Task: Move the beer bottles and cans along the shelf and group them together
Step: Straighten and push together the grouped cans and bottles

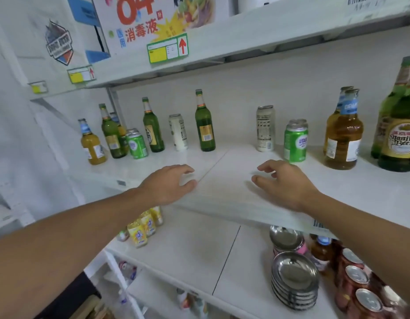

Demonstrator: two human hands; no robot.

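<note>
bare shelf [222, 162] gap between green bottle [204, 125] and white can [265, 128].

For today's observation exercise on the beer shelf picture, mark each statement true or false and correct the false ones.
1. Both hands are empty. True: the left hand and right hand hover over the shelf, holding nothing.
2. The tall white can lies on its side. False: it stands upright.
3. A green can stands just right of the tall white can. True.
4. The right hand grips a green bottle. False: the nearest green bottle stands untouched further back.
5. Stacked metal dishes sit on the shelf below. True.
</note>
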